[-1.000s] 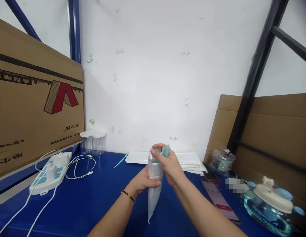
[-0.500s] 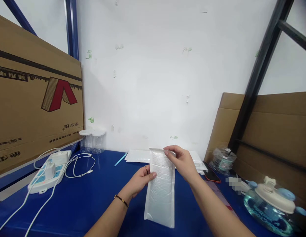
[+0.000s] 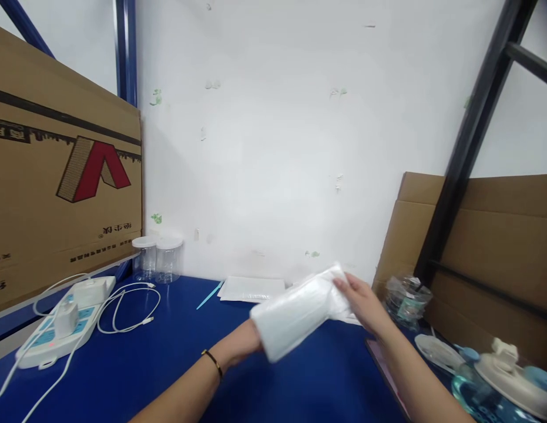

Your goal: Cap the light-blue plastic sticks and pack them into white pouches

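A white padded envelope (image 3: 295,314) hangs tilted over the blue table, its lower left end towards me and its upper right end raised. My right hand (image 3: 359,296) is closed on the upper right end, thumb and fingers pinching the edge. At the lower left end is my left hand (image 3: 247,342), with a dark bracelet at the wrist. The envelope covers its fingers, so I cannot see whether they grip it. Behind, a flat stack of white padded envelopes (image 3: 251,289) lies near the wall, beside a light blue pen-like stick (image 3: 210,295).
On the left are a power strip (image 3: 64,343) with white cables, two clear lidded jars (image 3: 168,261) and a large cardboard box (image 3: 66,176). At the right stand a plastic-wrapped cup (image 3: 408,302), a white oval dish (image 3: 438,352) and a beige-lidded bottle (image 3: 504,382).
The envelope has swung from upright to a slant, its top moving right with my right hand. My left hand's fingers have gone behind it. The view has shifted slightly.
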